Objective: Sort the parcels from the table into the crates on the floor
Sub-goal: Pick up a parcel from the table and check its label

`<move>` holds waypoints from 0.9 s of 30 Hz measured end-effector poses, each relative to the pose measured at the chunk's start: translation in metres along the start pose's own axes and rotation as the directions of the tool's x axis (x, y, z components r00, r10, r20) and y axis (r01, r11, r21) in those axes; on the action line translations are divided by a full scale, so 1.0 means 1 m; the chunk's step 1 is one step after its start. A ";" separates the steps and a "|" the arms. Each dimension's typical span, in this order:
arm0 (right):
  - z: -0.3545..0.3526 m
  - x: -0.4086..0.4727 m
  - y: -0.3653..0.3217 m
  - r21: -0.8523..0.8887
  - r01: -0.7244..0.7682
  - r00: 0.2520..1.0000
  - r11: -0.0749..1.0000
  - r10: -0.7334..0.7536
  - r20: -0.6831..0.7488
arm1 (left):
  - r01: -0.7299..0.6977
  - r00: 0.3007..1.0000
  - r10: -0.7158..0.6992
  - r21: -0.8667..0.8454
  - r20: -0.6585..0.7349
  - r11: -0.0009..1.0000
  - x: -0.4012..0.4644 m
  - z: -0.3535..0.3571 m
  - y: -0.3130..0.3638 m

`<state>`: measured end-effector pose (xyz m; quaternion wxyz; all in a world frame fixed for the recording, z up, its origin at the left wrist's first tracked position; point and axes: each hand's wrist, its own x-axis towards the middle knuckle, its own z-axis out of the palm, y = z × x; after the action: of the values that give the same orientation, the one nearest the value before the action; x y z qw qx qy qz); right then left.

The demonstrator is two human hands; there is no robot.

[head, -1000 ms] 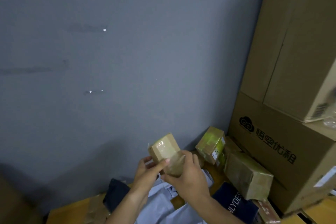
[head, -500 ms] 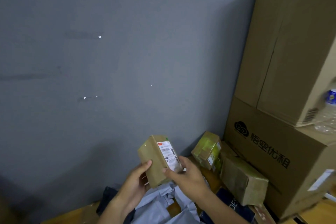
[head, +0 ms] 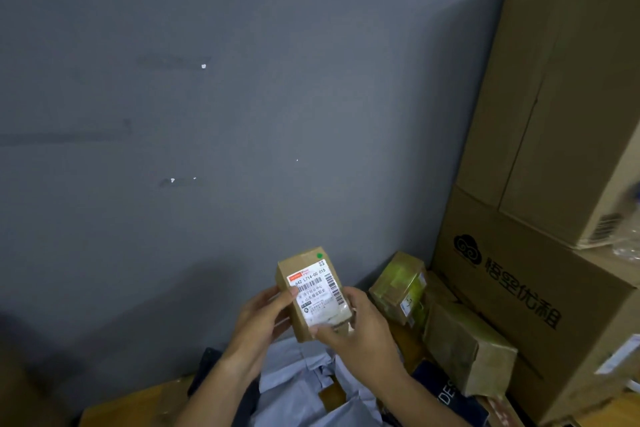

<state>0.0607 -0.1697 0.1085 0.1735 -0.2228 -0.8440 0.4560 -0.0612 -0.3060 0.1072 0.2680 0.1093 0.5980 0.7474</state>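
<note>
A small brown cardboard parcel with a white shipping label and a green dot is held up in front of the grey wall, label side toward me. My left hand grips its left side with the thumb on the label. My right hand holds its lower right corner. Below my hands lie light grey mailer bags on the wooden table. Two taped brown parcels sit to the right: one against the wall, one nearer me. No crates are in view.
Two large cardboard boxes are stacked at the right, the lower one printed with black characters. A dark blue package lies at the bottom right. The grey wall stands right behind the table.
The small parcel has been turned in my hands: first its taped face showed, now the shipping label faces me squarely. Both hands kept hold of it.
</note>
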 end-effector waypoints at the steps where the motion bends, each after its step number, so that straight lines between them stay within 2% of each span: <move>1: -0.004 0.001 -0.001 0.044 -0.006 0.999 0.999 0.004 0.036 | -0.005 1.000 0.005 -0.011 -0.018 1.000 -0.001 -0.003 0.002; 8: -0.024 0.005 -0.009 0.264 -0.119 0.977 0.957 0.065 0.205 | -0.033 0.998 0.029 0.061 0.063 0.998 -0.007 -0.013 0.016; 12: -0.019 0.005 -0.011 0.294 -0.161 0.963 0.942 0.084 0.256 | -0.063 0.996 0.058 0.059 0.074 0.996 -0.006 -0.017 0.018; 22: -0.004 0.004 -0.014 0.314 -0.151 0.974 0.937 0.087 0.208 | -0.082 0.977 0.066 0.070 0.202 0.994 -0.005 -0.033 0.018; 27: -0.002 0.000 -0.017 0.368 -0.182 0.971 0.912 0.106 0.216 | -0.105 0.980 0.098 0.028 0.172 0.994 -0.001 -0.039 0.012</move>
<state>0.0580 -0.1767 0.1238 0.0978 -0.2014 -0.7318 0.6437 -0.0823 -0.3412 0.1090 0.2778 0.2082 0.5802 0.7368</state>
